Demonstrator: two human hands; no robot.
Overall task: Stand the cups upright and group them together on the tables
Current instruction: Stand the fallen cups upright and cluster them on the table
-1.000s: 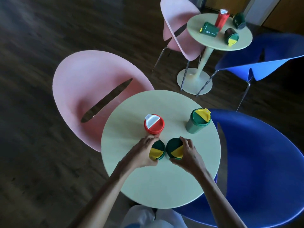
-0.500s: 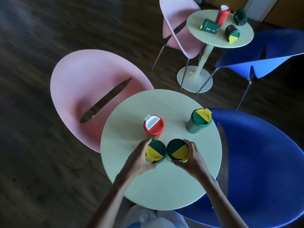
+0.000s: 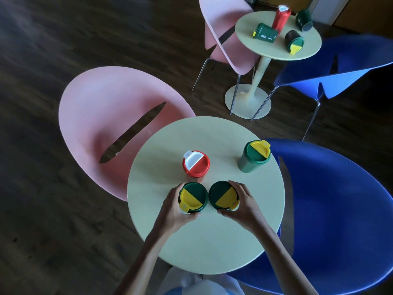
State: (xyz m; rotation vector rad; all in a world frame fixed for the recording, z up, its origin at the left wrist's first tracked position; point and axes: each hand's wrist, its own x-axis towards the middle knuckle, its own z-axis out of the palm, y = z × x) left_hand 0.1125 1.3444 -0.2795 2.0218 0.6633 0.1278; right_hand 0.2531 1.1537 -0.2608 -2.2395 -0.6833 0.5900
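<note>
Left hand [image 3: 177, 209]: wrapped around the left green cup [image 3: 193, 197], upright on the near table [image 3: 212, 248].
Right hand [image 3: 244, 207]: gripping the right green cup [image 3: 222, 195], just beside it.
Red cup [image 3: 196, 165]: upright, just behind.

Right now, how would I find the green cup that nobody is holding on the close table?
Start at the near round table, between the pink chair and the blue chair. Look to its far right edge, beside the blue chair. The lone green cup stands upright there, apart from the red cup and the two held cups.
</note>
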